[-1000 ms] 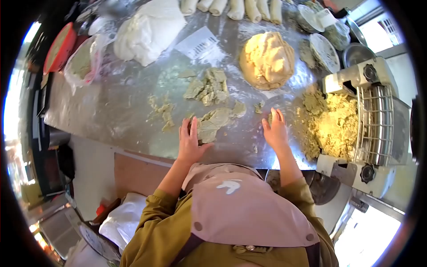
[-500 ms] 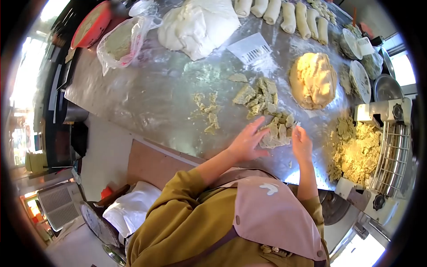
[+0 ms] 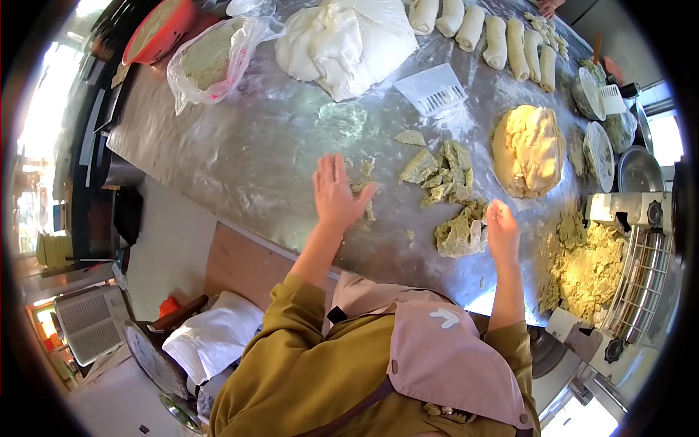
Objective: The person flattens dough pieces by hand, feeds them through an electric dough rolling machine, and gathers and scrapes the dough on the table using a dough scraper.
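My left hand [image 3: 336, 195] is open, fingers stretched out over the metal worktop. It is right beside small greenish dough crumbs [image 3: 368, 171], partly covering them. My right hand [image 3: 502, 231] stands on edge, its loosely curved fingers pointing away from me and holding nothing I can see. It is against the right side of a heap of crumbly dough pieces [image 3: 459, 234]. Just beyond lies another heap of broken dough slabs [image 3: 453, 171], with a single flat scrap [image 3: 410, 138] apart from it.
A yellow dough mound [image 3: 529, 149], white dough [image 3: 346, 44], a slotted plastic scraper [image 3: 431, 89] and dough rolls [image 3: 495, 44] lie farther back. A bagged dough [image 3: 211, 62] is left; a roller machine [image 3: 644, 269] with crumbly dough [image 3: 586, 266] is right. Another person's hand [image 3: 547, 7] shows at the top.
My left hand has moved left from the near heap to the small crumbs. My right hand stays by the near heap. The view has shifted slightly, and another person's hand has appeared at the top.
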`<state>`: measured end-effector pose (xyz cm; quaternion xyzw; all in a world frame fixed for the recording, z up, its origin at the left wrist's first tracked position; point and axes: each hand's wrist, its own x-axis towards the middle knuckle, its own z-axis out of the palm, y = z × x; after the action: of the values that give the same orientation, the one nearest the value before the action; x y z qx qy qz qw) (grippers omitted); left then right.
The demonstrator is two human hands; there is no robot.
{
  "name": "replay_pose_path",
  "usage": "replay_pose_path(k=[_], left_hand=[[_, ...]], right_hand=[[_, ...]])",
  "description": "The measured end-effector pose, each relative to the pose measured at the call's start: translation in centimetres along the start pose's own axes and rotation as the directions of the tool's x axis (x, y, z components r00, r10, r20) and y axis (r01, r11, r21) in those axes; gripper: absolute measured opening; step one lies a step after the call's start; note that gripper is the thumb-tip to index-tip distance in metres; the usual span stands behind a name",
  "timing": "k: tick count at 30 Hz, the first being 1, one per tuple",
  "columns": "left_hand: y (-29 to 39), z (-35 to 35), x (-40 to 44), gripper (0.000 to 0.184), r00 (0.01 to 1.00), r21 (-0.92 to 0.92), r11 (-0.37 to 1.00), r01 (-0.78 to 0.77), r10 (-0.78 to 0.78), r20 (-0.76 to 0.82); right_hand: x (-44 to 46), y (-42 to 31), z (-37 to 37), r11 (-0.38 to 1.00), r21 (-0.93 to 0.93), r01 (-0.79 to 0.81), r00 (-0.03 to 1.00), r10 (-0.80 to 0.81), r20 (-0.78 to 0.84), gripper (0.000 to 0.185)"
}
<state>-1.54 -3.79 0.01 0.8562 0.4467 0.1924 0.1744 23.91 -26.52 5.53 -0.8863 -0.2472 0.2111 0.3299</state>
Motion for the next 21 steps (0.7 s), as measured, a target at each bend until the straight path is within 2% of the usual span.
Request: replay_pose_path(k=[3,7,12,13,14,17,18,19,21], left_hand=[[1.8,1.1,-0.4,0.083,0.996,-0.080,0.993,-0.082,0.084,0.025],[5.0,0.3,-2.4,0.081,0.984,-0.278,0.949,-0.146,0.167,0.056],[6.2,1.4,-3.3,0.047,0.989,-0.481,0.876,-0.043,0.105,0.102],[6.0,1.8,-3.3,0.044,0.990,-0.524,0.852,-0.018,0.089,0.111],[6.3,1.0,-3.0,0.042,0.991,-0.563,0.825,0.050,0.029,0.130],[5.7,1.3,-1.8,0.042,0.999,-0.609,0.793,0.021,0.002,0.037],[5.4,1.9,-1.5,0.039,0.999,-0.590,0.807,-0.003,-0.026,-0.040],[5.5,1.7,-1.0,0.039,0.998,-0.629,0.776,0.049,-0.068,-0.006],[5.9,0.8,-0.2,0.039,0.986,-0.692,0.704,0.157,-0.149,0.071]], right_hand=[[1.7,-0.6,0.8,0.997,0.082,-0.006,0.999,0.009,-0.037,0.040],[2.8,-3.1,1.7,0.998,0.032,0.050,0.999,-0.050,-0.004,0.039],[7.1,-6.9,3.2,0.974,-0.097,0.203,0.979,-0.202,0.018,0.040],[8.5,-7.6,3.5,0.964,-0.126,0.234,0.972,-0.234,0.011,0.041],[9.9,-8.5,3.7,0.965,-0.164,0.203,0.979,-0.202,0.023,0.042],[14.9,-11.0,4.9,0.947,-0.287,0.143,0.990,-0.134,0.052,0.046],[16.8,-11.4,5.6,0.930,-0.337,0.145,0.989,-0.132,0.061,0.048],[18.4,-11.7,6.2,0.911,-0.385,0.149,0.989,-0.131,0.074,0.051],[21.0,-12.3,7.1,0.825,-0.453,0.336,0.938,-0.252,0.237,0.058]])
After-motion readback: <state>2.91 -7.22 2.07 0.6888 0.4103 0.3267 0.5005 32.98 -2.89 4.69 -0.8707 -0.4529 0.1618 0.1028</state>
